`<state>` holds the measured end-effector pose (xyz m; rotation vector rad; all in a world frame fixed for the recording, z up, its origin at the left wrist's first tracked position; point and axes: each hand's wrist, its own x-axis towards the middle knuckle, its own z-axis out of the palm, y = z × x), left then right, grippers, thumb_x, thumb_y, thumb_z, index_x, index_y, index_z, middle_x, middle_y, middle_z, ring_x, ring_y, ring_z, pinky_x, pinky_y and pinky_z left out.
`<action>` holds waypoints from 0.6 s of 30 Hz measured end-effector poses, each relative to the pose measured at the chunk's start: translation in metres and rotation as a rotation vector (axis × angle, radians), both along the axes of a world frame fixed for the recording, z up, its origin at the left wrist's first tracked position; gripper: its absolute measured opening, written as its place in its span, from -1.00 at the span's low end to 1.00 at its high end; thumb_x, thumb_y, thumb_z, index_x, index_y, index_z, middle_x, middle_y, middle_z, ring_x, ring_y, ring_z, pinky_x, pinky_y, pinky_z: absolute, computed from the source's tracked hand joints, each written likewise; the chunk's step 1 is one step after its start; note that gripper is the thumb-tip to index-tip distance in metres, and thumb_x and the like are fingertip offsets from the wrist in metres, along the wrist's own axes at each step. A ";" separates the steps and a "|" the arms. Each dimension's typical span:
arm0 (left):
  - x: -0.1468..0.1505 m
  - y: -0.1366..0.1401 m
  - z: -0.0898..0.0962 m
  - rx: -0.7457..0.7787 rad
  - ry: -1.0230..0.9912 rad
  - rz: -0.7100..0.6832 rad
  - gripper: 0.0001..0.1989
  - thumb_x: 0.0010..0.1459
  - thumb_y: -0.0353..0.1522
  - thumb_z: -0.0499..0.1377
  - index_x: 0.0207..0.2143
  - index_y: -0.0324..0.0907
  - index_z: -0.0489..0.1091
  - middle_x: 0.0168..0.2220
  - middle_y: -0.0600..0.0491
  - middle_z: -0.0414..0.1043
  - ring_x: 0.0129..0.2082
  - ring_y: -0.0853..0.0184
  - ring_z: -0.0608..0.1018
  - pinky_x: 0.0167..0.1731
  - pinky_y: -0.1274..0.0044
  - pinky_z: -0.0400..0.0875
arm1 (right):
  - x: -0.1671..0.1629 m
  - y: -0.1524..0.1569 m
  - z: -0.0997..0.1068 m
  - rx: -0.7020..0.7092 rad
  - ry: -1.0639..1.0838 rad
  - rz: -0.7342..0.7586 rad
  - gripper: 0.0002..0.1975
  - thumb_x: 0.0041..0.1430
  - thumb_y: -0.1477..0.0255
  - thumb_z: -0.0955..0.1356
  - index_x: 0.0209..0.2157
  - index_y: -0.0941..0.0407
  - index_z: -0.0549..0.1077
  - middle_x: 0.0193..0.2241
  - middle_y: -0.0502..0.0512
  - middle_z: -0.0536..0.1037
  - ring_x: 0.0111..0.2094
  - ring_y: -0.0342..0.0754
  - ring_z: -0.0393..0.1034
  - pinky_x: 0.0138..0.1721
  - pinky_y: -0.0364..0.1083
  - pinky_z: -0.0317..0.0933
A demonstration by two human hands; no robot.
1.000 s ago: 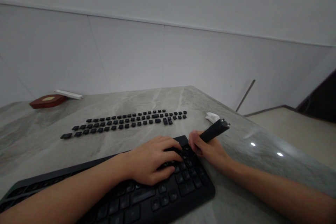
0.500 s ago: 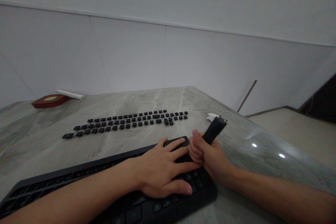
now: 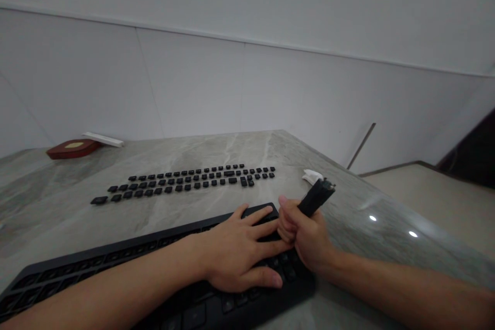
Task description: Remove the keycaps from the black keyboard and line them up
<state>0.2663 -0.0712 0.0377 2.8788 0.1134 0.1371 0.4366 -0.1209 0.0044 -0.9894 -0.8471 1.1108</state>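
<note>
A black keyboard (image 3: pixel 93 253) lies across the near part of the table, with keys gone from its upper left rows. My left hand (image 3: pixel 243 250) rests flat on its right end, fingers spread. Beside those fingertips, my right hand (image 3: pixel 305 227) is closed in a fist around a black stick-like tool (image 3: pixel 317 196). The tool's upper end juts out above the thumb and looks ragged; its lower end is hidden by my fist and the keyboard's edge. Beyond the keyboard, loose black keycaps (image 3: pixel 179 187) are laid out in rows on the table.
The grey marbled table (image 3: pixel 65 219) ends at the right, with a pale floor (image 3: pixel 402 188) below. A crumpled white tissue-like piece (image 3: pixel 311 176) lies behind the tool. At the far left sit a dark red box (image 3: pixel 73 149) and a white strip (image 3: pixel 103 139) by the wall (image 3: pixel 201 87).
The view has shifted slightly. My right fist and the black tool have moved a little against the keyboard's right edge. My left hand stays in place.
</note>
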 end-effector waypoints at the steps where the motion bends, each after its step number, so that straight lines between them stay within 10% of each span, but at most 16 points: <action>1: 0.000 0.000 0.000 0.002 -0.014 -0.008 -0.43 0.32 -0.08 0.04 0.32 0.01 0.07 0.37 -0.07 -0.02 0.33 -0.18 0.05 0.17 -0.13 0.00 | -0.001 -0.001 0.000 0.017 -0.062 -0.014 -0.42 0.00 0.06 0.45 -0.75 0.10 0.13 -0.80 -0.18 0.03 -0.77 -0.30 -0.12 -0.74 -0.20 -0.19; 8: 0.000 0.002 0.000 0.013 -0.068 -0.068 -0.43 0.32 -0.11 0.07 0.32 0.01 0.06 0.37 -0.04 -0.04 0.36 -0.04 0.02 0.24 0.00 -0.02 | -0.004 -0.005 0.005 0.131 -0.412 -0.075 -0.46 0.10 0.04 0.38 -0.72 0.12 0.24 -0.77 -0.12 0.12 -0.72 -0.25 -0.02 -0.71 -0.19 -0.05; 18: 0.001 0.004 -0.003 -0.010 -0.059 -0.064 -0.42 0.34 -0.11 0.03 0.31 -0.14 0.08 0.34 -0.17 0.05 0.35 0.02 0.09 0.28 0.02 -0.16 | -0.008 0.011 0.019 -0.180 -0.016 -0.043 -0.48 -0.18 0.16 0.49 -0.75 0.09 0.12 -0.83 -0.21 0.04 -0.82 -0.34 -0.15 -0.80 -0.25 -0.26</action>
